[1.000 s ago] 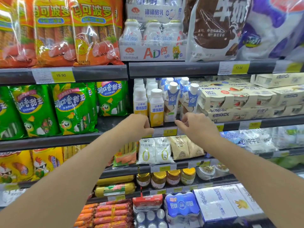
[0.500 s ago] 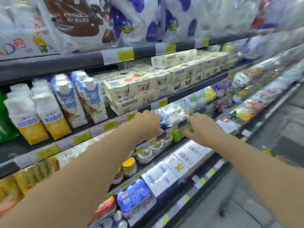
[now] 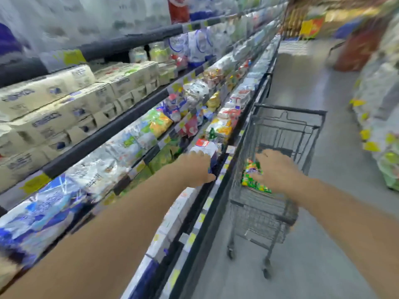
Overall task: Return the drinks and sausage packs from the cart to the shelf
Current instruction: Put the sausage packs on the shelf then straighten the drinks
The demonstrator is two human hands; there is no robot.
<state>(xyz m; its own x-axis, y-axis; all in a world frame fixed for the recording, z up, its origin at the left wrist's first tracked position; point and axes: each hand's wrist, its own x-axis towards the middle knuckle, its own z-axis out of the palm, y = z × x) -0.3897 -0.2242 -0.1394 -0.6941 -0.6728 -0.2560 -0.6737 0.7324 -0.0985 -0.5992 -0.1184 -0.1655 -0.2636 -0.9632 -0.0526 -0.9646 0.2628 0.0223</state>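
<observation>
Both hands reach empty toward the cart point(image 3: 289, 114), left hand point(image 3: 195, 169) loosely open beside it, right hand point(image 3: 278, 171) spread above the green pack point(image 3: 251, 176) inside, ready to grasp.

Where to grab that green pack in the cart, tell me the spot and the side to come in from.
Take the green pack by its near left edge, coming down from above through the open top of the cart. It seems to lie fairly flat in the basket, so the wire walls block a side approach. The right hand already covers much of it; blur hides its exact outline.
</observation>
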